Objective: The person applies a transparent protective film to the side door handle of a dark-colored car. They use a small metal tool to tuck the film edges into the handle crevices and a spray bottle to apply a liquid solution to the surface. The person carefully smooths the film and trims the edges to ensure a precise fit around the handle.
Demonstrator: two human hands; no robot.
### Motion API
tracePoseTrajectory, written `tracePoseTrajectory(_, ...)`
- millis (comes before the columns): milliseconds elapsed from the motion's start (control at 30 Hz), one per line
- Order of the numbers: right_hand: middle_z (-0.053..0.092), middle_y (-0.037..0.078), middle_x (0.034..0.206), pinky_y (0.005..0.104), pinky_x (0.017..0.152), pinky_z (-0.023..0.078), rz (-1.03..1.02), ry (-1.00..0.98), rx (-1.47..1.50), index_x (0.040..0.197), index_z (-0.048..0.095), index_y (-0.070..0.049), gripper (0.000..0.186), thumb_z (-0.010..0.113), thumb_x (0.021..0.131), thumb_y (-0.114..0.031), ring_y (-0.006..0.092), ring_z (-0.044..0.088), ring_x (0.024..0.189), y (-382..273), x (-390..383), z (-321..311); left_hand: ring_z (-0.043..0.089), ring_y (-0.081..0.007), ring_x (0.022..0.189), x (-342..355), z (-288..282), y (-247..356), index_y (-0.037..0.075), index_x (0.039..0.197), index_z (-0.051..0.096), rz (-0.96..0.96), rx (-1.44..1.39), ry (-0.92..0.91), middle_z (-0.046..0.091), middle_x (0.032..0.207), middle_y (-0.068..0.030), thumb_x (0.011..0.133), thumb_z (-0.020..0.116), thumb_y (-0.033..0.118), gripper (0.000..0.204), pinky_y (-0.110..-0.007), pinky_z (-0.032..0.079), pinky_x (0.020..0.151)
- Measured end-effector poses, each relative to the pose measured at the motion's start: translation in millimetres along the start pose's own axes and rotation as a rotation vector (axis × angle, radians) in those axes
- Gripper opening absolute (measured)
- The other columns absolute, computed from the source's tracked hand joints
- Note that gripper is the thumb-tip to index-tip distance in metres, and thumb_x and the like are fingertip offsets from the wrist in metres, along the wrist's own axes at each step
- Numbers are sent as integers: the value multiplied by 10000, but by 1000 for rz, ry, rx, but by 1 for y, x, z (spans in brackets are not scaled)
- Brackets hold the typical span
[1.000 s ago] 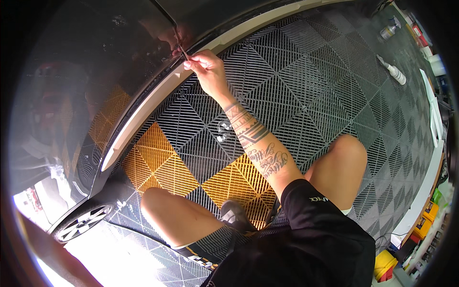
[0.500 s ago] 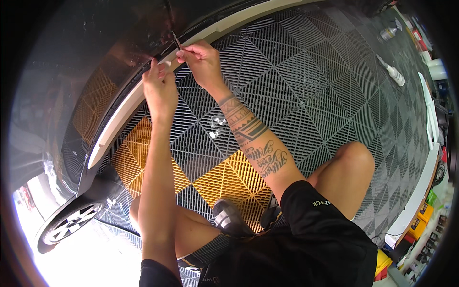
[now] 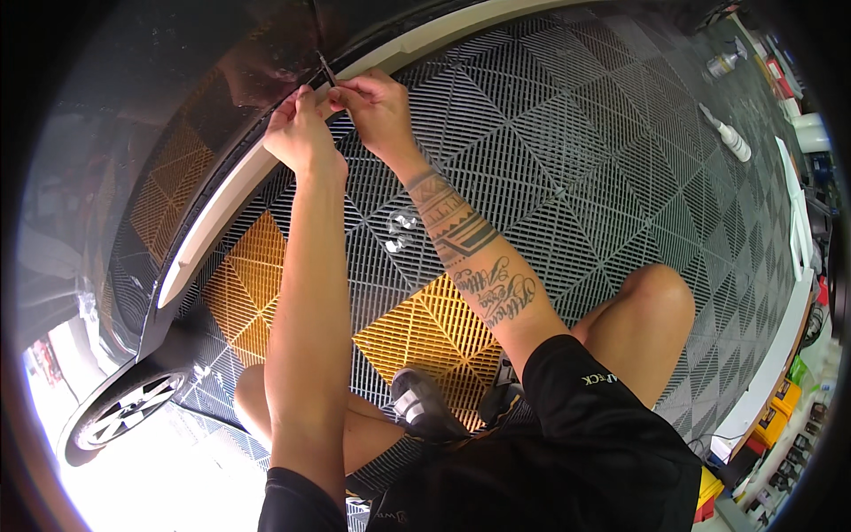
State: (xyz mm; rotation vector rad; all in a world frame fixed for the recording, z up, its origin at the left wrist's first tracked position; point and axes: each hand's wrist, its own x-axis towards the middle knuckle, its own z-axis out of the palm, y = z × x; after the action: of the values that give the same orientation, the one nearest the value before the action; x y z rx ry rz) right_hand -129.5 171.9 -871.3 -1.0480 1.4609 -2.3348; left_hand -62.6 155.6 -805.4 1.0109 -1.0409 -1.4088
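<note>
Hands are positioned together at the lower edge of the dark car body, where it meets the pale sill strip. The right hand is closed in a pinch on a thin dark tool, which is held upright with its tip at the seam between two body panels. The left hand is closed beside it, fingertips pressed to the same seam; whether anything is gripped in it cannot be told. The two hands are nearly touching.

Compared with the frame half a second earlier, the hands are drawn closer together: a clear gap was then present between them, and the left hand was placed further left along the sill. One second earlier, only the right hand was at the seam and the left arm was out of view. The tool is kept at the same seam throughout.

The floor is made of grey grid tiles with yellow grid tiles set among them. A small clear crumpled piece lies on the floor below the right forearm. A white bottle lies well apart at upper right. A wheel is seen at lower left.
</note>
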Motion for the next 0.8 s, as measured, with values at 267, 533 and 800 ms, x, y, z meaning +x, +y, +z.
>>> tracePoseTrajectory(267, 641, 111, 825, 239, 619, 533, 2, 6, -79, 867, 681, 96, 86, 654, 799, 52, 160, 667, 689, -3, -2, 1, 574, -92, 577, 24, -18, -20, -78, 843, 678, 201, 210, -68, 664, 709, -85, 799, 658, 62, 148, -238, 463, 527)
tracePoseTrajectory(533, 648, 117, 833, 243, 634, 552, 47, 2, -100, 869, 684, 89, 87, 645, 806, 45, 156, 674, 699, -7, -5, 0, 509, -51, 514, 32, -27, -17, -59, 872, 700, 308, 410, -173, 645, 647, -46, 813, 665, 102, 175, -198, 393, 476)
tracePoseTrajectory(800, 646, 109, 783, 242, 546, 520, 29, 14, -188, 831, 688, 77, 78, 673, 802, 6, 150, 666, 627, -3, -11, -2, 473, -34, 486, 35, -35, -19, -51, 883, 689, 345, 377, -294, 604, 611, -20, 849, 641, 85, 148, -193, 350, 440)
